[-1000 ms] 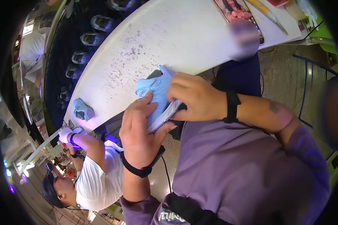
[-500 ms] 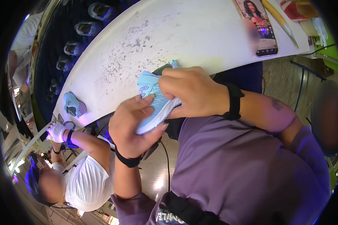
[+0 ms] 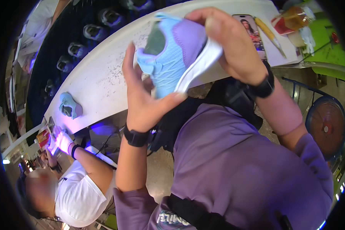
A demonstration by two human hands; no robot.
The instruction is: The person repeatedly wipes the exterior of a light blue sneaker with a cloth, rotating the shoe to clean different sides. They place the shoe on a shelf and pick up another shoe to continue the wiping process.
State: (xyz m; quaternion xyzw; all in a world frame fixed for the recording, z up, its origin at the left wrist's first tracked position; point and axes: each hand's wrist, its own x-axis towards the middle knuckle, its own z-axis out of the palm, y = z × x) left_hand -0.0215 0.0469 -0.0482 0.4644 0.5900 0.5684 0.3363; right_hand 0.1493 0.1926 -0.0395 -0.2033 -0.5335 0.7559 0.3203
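Left hand (image 3: 142,103) grips the near toe end of light blue shoe (image 3: 168,61), right hand (image 3: 239,51) is clamped at its far, purple heel, shoe tilts between both hands, over white table (image 3: 101,94).

Held shoe (image 3: 166,73): light blue upper, lilac side panel with a darker stitched edge, white sole, dark grey-green inside. Second shoe (image 3: 69,105): plain light blue. Counter (image 3: 96,90): white, speckled dark in patches. Pen-like tool (image 3: 270,32): yellow. Wristbands (image 3: 136,138): black. Wearer's top (image 3: 234,165): dusky purple. Co-worker's shirt (image 3: 82,195): white. Shoe row (image 3: 92,31): pale grey, perhaps; light poor there.
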